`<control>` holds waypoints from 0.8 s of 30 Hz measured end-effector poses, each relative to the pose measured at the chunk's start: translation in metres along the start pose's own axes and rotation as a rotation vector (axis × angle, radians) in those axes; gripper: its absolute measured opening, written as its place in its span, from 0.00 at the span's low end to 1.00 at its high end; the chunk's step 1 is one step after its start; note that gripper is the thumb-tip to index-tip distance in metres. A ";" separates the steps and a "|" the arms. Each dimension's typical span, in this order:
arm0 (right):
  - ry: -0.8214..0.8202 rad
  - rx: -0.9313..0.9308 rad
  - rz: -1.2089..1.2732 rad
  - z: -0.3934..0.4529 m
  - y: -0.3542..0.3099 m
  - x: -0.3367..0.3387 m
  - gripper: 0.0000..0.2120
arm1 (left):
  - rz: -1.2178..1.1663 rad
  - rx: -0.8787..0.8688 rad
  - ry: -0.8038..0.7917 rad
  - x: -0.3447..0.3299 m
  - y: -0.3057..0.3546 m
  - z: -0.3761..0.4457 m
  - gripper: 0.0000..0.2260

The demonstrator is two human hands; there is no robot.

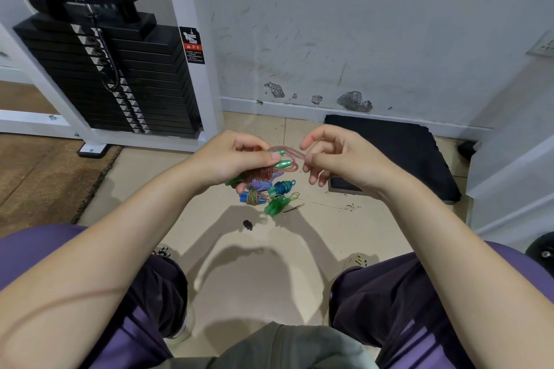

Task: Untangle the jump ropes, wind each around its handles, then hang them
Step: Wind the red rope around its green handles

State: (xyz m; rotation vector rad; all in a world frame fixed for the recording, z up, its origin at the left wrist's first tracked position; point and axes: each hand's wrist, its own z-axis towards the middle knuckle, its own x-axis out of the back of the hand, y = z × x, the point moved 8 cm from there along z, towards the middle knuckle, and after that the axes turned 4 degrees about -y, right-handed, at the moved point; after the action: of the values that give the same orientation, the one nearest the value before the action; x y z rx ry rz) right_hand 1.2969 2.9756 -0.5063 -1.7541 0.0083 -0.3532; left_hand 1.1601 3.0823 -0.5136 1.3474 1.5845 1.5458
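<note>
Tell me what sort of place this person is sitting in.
Most likely a gym. A weight stack in a white machine frame stands at the left, a black mat lies by the scuffed wall, and wound jump ropes lie on the tiled floor beneath the hands.

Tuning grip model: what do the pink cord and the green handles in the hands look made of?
Pink cord: looks like translucent, glossy PVC or vinyl, bending in smooth springy loops. Green handles: likely hard moulded plastic, shiny with highlights on the tapered ends. Left hand grips the handles; right hand pinches the cord.
</note>
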 end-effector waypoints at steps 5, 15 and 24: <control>-0.073 -0.096 -0.143 -0.002 0.007 -0.005 0.05 | 0.031 0.010 0.016 0.000 -0.003 0.000 0.08; -0.100 -0.145 -0.300 -0.006 0.004 -0.003 0.07 | 0.040 -0.003 0.032 0.001 -0.001 0.000 0.07; 0.009 -0.009 -0.118 -0.006 -0.008 0.005 0.06 | 0.078 0.025 -0.012 -0.001 -0.006 0.002 0.08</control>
State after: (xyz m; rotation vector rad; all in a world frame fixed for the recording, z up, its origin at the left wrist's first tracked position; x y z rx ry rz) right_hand 1.2991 2.9703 -0.4965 -1.7660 -0.0881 -0.4474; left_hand 1.1602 3.0833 -0.5200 1.4448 1.5657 1.5658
